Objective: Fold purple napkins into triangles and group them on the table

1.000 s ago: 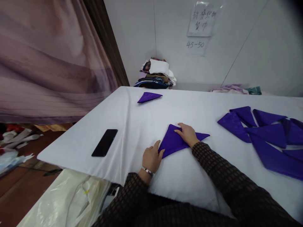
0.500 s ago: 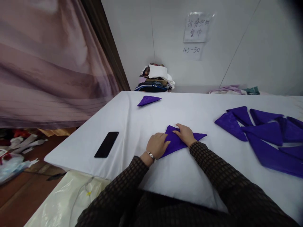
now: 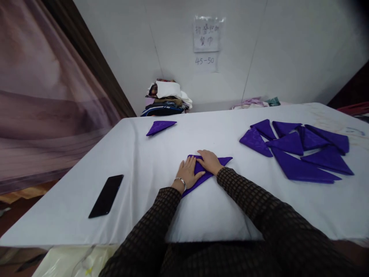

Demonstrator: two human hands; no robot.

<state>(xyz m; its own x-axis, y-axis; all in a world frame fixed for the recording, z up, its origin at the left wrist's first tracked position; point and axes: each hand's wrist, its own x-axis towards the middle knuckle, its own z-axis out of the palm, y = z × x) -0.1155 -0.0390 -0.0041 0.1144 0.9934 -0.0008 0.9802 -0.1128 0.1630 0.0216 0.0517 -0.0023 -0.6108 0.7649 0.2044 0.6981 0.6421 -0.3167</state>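
A purple napkin (image 3: 202,177), folded to a pointed shape, lies on the white-covered table (image 3: 230,215) in front of me. My left hand (image 3: 188,174) rests flat on its left part, fingers stretched toward the far edge. On the upper right part sits my right hand (image 3: 210,162), its thumb and forefinger apart, touching the cloth. The two hands are close together, their fingertips almost meeting. Between and under them the napkin is partly hidden; one tip (image 3: 226,160) sticks out to the right past my right hand.
One folded purple napkin (image 3: 160,127) lies farther back on the left. Several more folded napkins (image 3: 305,169) overlap at the right. A black phone (image 3: 106,196) lies at the left. Stacked clothes (image 3: 167,98) stand behind the table, and a curtain (image 3: 43,96) hangs at the left.
My view has shifted to the right. My left hand has flattened out, its fingers now extended over the napkin and nearer my right hand, which still rests on the cloth.
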